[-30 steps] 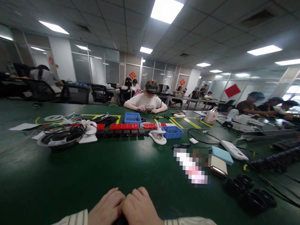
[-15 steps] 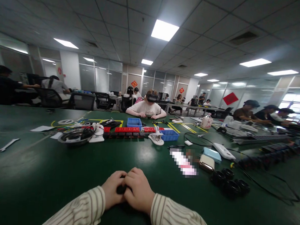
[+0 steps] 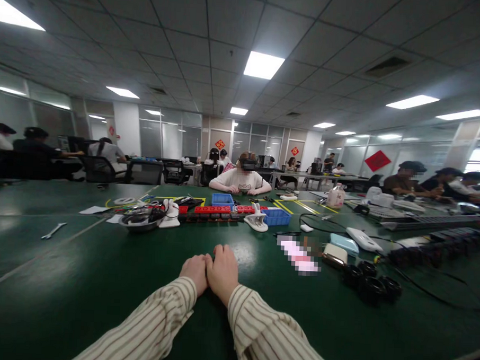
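Observation:
My left hand (image 3: 194, 272) and my right hand (image 3: 223, 272) are close together over the green table (image 3: 100, 285), touching at the thumbs and fingers. Both are closed, fingers curled forward and down, backs toward me. Whatever lies between or under them is hidden by the hands. Ahead of them are a white clamp-like stand (image 3: 256, 219) and a blue bin (image 3: 277, 217). To their right lies a blurred-out bright patch (image 3: 298, 257), with a beige-topped case (image 3: 335, 255) beyond it.
Black round parts (image 3: 372, 286) and a cable (image 3: 429, 294) lie at right. A metal bowl of wires (image 3: 140, 223) and a wrench (image 3: 54, 231) are at left. Red blocks (image 3: 218, 209) form a row ahead. A person (image 3: 240, 177) sits opposite.
My hands have moved forward, away from me, with the arms stretched further. A dark object glimpsed between them before is now out of sight. The view has tilted up slightly.

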Action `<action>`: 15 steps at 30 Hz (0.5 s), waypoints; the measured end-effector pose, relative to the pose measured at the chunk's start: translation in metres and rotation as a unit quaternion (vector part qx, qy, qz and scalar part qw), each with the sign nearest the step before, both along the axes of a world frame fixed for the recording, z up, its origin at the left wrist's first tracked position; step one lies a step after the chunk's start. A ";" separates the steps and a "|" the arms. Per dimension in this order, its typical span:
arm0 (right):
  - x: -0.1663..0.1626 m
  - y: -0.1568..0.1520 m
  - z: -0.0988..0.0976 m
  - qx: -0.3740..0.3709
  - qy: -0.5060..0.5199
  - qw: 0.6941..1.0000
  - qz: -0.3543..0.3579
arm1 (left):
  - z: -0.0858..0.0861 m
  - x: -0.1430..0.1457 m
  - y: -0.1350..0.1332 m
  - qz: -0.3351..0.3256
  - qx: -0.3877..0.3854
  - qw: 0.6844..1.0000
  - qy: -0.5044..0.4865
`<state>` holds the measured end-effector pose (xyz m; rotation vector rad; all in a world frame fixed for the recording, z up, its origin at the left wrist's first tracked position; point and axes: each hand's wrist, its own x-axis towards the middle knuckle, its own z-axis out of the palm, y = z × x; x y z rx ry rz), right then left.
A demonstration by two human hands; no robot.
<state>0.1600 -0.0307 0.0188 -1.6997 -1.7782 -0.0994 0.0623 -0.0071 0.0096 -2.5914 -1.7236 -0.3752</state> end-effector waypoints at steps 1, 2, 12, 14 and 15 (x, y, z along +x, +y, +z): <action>0.000 0.008 0.001 -0.002 -0.002 1.000 -0.011 | 0.003 0.002 0.005 0.011 0.004 1.000 0.003; 0.000 0.017 0.001 -0.004 -0.004 1.000 -0.022 | 0.005 0.004 0.011 0.020 0.007 1.000 0.005; 0.030 0.117 -0.006 -0.029 0.002 0.997 -0.068 | 0.004 0.033 0.104 -0.005 0.003 1.000 -0.003; 0.040 0.131 -0.007 -0.030 -0.003 0.999 -0.044 | 0.002 0.036 0.117 -0.011 -0.005 1.000 -0.005; 0.045 0.136 -0.007 -0.030 -0.006 0.999 -0.029 | 0.002 0.036 0.122 -0.017 -0.011 1.000 -0.007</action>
